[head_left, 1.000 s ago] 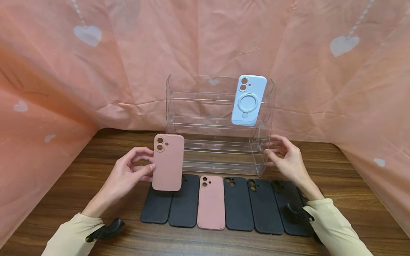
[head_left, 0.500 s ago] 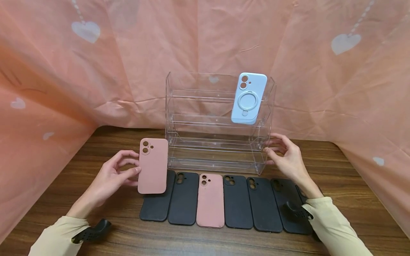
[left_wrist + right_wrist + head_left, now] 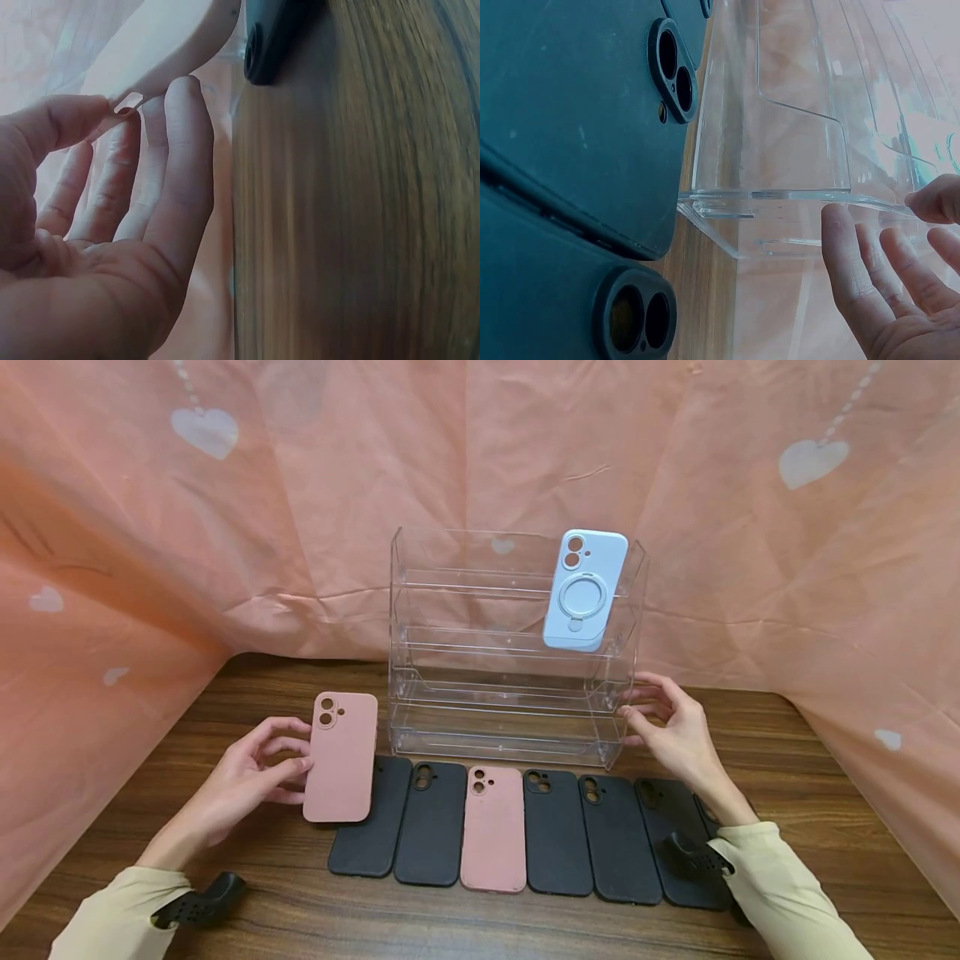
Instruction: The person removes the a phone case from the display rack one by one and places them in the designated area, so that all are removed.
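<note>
My left hand [image 3: 240, 781] pinches a pink phone case [image 3: 341, 758] by its left edge, thumb in front and fingers behind. The case is held upright above the left end of a row, overlapping a black phone case [image 3: 375, 827]. In the left wrist view, the thumb and fingers meet at the pink case's edge near a small cutout. My right hand [image 3: 670, 722] touches the right side panel of a clear tiered display rack [image 3: 502, 747] with extended fingers. In the right wrist view, the fingertips [image 3: 838, 217] lie against the panel's outer side.
A light blue phone case [image 3: 581, 631] with a ring leans on an upper tier of the rack, at right. Several black phone cases and another pink phone case [image 3: 493, 843] lie in a row before it. Peach cloth [image 3: 315, 485] encloses the wooden table [image 3: 420, 927].
My left hand has carried the pink phone case leftward and slightly down, away from the rack's front. The right hand stays at the rack's side.
</note>
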{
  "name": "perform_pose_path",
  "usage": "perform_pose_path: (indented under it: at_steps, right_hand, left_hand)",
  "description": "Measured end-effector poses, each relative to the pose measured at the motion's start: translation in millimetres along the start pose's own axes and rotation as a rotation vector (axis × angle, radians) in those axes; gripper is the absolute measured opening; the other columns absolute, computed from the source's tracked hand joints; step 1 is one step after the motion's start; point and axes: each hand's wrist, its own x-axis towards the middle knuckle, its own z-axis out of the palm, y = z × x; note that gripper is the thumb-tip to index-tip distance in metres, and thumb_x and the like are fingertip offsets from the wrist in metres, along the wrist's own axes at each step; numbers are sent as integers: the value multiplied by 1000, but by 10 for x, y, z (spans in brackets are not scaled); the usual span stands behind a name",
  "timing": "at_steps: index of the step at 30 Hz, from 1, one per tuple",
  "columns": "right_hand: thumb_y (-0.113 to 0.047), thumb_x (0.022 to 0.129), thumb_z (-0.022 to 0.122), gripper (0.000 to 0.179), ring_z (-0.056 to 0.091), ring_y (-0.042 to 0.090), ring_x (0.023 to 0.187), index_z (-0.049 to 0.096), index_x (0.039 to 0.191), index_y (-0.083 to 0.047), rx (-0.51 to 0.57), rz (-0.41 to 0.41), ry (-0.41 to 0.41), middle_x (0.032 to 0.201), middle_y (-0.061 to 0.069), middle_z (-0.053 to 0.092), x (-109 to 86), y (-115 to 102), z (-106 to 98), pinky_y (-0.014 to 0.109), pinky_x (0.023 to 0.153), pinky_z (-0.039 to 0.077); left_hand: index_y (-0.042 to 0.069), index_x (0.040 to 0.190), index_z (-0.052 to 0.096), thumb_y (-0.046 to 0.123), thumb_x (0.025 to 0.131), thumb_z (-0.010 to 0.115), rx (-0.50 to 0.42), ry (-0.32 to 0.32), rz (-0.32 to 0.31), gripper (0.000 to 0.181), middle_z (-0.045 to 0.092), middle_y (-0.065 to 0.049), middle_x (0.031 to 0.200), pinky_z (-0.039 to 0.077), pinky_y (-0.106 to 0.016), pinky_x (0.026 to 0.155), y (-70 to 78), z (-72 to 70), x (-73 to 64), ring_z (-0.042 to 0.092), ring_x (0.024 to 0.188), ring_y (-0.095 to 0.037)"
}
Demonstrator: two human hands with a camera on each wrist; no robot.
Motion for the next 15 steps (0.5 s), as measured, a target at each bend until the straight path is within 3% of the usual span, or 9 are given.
perform_pose_path:
  at_steps: [9, 15]
  right_hand:
    - [12, 93, 62, 50, 73, 6, 89, 48, 141, 4, -4, -1, -2, 110, 8, 64, -1, 14, -12, 35, 60, 65]
    - [12, 94, 60, 50, 72, 6, 90, 51, 141, -3, -5, 0, -4, 111, 10, 64, -5, 28, -18, 35, 61, 65]
  left_hand:
    - [17, 134, 48, 11, 101, 64, 26, 3, -38, 37, 72, 10, 103, 66, -41, 68, -71, -156, -40, 75, 85, -18]
    - [18, 134, 47, 9, 103, 61, 27, -56, -79, 36, 72, 8, 105, 66, -42, 68, -136, -311, -92, 75, 90, -16]
